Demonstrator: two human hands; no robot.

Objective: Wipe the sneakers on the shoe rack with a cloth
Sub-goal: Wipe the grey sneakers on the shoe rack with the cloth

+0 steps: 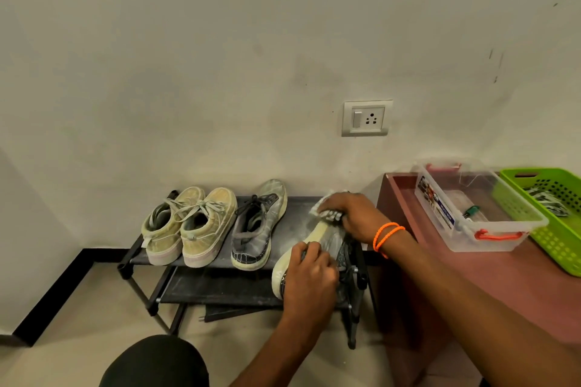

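The grey sneaker (317,248) lies tipped on its side at the right end of the shoe rack (217,261). Your left hand (311,276) grips its heel; your right hand (349,214) presses the bunched cloth (323,209) on its toe. Three more sneakers (204,226) stand alongside.

To my right is a reddish table (490,280) with a clear plastic box (471,223) and a green basket (553,229) just beside it. On the wall (220,56) I see a socket (366,118). My knee (157,361) shows at the bottom, over the beige floor (94,308).
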